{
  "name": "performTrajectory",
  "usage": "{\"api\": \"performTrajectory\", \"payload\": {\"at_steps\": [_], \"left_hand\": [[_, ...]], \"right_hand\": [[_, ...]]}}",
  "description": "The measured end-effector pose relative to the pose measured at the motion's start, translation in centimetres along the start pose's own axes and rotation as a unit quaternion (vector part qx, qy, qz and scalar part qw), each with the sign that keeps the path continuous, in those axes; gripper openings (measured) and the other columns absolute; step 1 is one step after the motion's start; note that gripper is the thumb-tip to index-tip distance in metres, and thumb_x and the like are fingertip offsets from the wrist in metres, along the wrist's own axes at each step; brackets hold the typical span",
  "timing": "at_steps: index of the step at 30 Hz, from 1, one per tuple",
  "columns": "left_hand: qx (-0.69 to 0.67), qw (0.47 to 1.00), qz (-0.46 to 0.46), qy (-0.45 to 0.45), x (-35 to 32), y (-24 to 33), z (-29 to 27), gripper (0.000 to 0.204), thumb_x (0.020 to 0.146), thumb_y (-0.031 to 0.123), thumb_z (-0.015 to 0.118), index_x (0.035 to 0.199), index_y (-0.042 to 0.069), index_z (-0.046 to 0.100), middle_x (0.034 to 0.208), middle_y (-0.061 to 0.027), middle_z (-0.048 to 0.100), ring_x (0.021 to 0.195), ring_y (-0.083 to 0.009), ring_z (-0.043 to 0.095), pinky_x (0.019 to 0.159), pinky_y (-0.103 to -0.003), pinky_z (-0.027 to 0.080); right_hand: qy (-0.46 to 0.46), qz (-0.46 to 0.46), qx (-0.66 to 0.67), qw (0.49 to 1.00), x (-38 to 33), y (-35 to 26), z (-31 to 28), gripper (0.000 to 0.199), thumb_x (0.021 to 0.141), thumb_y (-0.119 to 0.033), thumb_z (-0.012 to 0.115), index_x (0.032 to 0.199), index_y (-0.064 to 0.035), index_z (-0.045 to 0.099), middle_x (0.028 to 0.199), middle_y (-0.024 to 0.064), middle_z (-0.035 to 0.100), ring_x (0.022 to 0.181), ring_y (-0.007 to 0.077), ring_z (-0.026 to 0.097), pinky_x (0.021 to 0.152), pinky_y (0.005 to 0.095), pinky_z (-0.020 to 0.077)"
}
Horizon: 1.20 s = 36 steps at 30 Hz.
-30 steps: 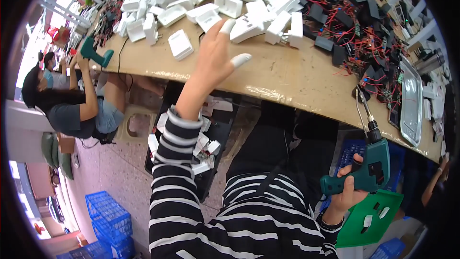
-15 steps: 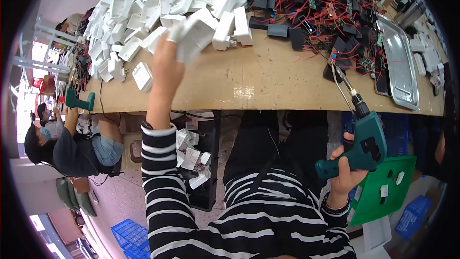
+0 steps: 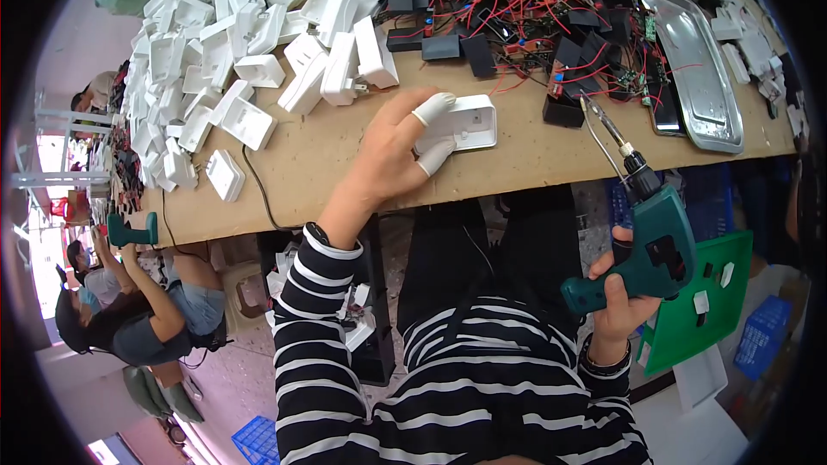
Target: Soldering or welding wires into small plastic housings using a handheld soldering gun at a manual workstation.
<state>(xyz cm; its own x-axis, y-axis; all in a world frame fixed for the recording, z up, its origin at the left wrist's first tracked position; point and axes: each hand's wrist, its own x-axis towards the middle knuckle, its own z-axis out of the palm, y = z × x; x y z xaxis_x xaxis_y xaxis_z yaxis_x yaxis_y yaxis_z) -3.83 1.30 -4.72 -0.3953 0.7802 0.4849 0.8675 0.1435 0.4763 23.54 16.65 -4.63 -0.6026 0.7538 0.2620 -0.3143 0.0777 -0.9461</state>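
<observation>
My left hand, with white finger cots on its thumb and a finger, grips the near-left end of an open white plastic housing. The housing lies on the cardboard-covered tabletop with its hollow side up. Down at the right, off the table's front edge, my right hand is wrapped round the grip of a green soldering gun. Its metal tip and a thin curved tube beside it point up and left, reaching over the table close to a black block.
A heap of white housings fills the table's left. Black parts with red wires and circuit boards are piled at the back. A metal tray stands right; a green tray sits below. Another person works at left.
My left hand has brought the white housing from beside the heap, rightward, down onto the table in front of me. My right hand keeps its hold on the soldering gun.
</observation>
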Motion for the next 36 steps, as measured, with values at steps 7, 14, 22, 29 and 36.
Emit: {"api": "performTrajectory", "payload": {"at_steps": [7,14,22,29,36], "left_hand": [[0.002,0.999,0.028,0.018,1.2,-0.1,-0.8,0.042,0.071,0.009,0.067,0.11,0.002,0.054,0.111,-0.0155,0.054,0.097,-0.028,0.055,0.079,-0.034,0.045],[0.101,0.991,-0.091,-0.008,7.6,-0.3,-0.7,0.042,0.077,0.012,0.062,0.116,0.002,0.051,0.099,-0.0136,0.059,0.083,-0.0257,0.058,0.073,-0.034,0.045],[0.014,0.987,-0.162,-0.018,9.9,-2.8,-2.5,0.042,0.076,0.015,0.065,0.115,0.005,0.053,0.102,-0.0116,0.061,0.094,-0.0192,0.059,0.079,-0.029,0.046],[-0.396,0.902,-0.1,0.14,9.1,-3.3,-9.3,0.035,0.084,0.007,0.057,0.117,-0.002,0.051,0.109,-0.0104,0.058,0.101,-0.0162,0.054,0.089,-0.028,0.041],[-0.283,0.916,-0.198,0.204,9.1,-3.7,-12.0,0.031,0.088,0.013,0.053,0.116,-0.001,0.05,0.111,-0.0132,0.056,0.104,-0.02,0.054,0.085,-0.03,0.047]], "right_hand": [[-0.005,-0.001,-0.003,1.0,0.4,0.1,-0.4,0.058,0.077,-0.012,0.063,0.123,0.006,0.035,0.11,0.0241,0.051,0.066,0.0169,0.056,0.051,0.0256,0.0477],[0.002,0.003,-0.001,1.0,0.6,0.5,-0.8,0.059,0.077,-0.011,0.063,0.125,0.0056,0.033,0.111,0.0257,0.05,0.066,0.0172,0.056,0.052,0.0254,0.0479],[0.014,-0.006,-0.004,1.0,0.8,0.6,-1.4,0.059,0.077,-0.009,0.061,0.126,0.0053,0.032,0.111,0.0261,0.049,0.066,0.0173,0.056,0.053,0.025,0.048],[0.011,-0.001,0.0,1.0,1.0,0.7,-1.3,0.056,0.077,-0.01,0.061,0.124,0.005,0.034,0.11,0.0243,0.051,0.065,0.0159,0.056,0.052,0.0239,0.0475],[-0.01,0.014,0.008,1.0,0.7,0.6,-0.3,0.056,0.077,-0.01,0.061,0.124,0.0042,0.034,0.11,0.0237,0.051,0.066,0.0158,0.056,0.052,0.0233,0.0473]]}}
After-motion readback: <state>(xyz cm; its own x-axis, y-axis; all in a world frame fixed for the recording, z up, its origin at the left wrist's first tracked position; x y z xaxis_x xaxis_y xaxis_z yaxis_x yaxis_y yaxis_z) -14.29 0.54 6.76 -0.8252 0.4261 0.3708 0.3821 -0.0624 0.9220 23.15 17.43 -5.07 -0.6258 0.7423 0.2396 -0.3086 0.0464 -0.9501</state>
